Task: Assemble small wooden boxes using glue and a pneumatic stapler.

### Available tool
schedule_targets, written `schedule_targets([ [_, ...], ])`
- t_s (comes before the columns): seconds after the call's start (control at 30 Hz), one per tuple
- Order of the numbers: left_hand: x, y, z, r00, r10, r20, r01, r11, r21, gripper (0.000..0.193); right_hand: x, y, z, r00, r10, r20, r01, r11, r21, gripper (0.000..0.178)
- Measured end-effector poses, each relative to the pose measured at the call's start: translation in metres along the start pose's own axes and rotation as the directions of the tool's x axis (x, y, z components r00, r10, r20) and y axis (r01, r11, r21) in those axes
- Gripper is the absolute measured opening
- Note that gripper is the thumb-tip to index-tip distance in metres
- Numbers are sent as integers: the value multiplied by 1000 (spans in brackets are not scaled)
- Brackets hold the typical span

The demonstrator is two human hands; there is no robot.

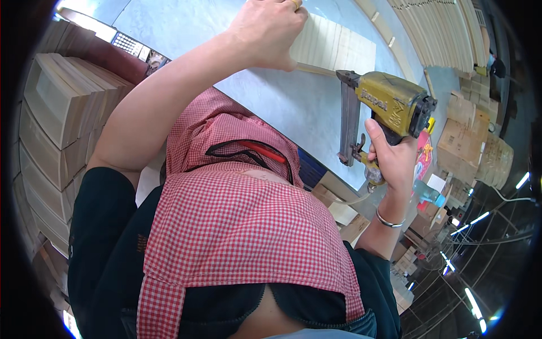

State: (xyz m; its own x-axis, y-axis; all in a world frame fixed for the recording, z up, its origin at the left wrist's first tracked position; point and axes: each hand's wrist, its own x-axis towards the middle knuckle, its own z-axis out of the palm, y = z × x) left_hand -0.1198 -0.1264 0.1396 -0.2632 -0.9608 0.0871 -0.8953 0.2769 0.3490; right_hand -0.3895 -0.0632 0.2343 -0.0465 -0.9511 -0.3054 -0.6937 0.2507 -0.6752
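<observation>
yellow nailer, one, fills right hand; left touches perhaps one board.

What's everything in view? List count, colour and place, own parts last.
table: one, pale blue, top centre
wood panel: one, pale, on table
nail gun: one, yellow, right of centre
stacked boards: many, pale, left
slats: many, pale, upper right
boxes: several, brown, right
bottle: one, bluish, right
lights: several, white, lower right
apron: one, red check, lower centre
shirt: one, dark, under apron
bracelet: one, silver, right wrist
ring: one, gold, top edge
left hand: one, bare, on wood panel
right hand: one, bare, gripping nail gun
</observation>
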Motion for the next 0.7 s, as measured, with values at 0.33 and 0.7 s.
schedule_targets([
  [0.33, 8, 0, 9, 998, 23, -51, -24, 1000, -20, 62, 12, -8, 0, 999, 16, 45, -16, 1000, -2, 35],
  [0.7, 9, 2, -4, 995, 32, 91, -29, 999, -33, 75, 3, -8, 7, 998, 59, -18, -60, 997, -38, 28],
])
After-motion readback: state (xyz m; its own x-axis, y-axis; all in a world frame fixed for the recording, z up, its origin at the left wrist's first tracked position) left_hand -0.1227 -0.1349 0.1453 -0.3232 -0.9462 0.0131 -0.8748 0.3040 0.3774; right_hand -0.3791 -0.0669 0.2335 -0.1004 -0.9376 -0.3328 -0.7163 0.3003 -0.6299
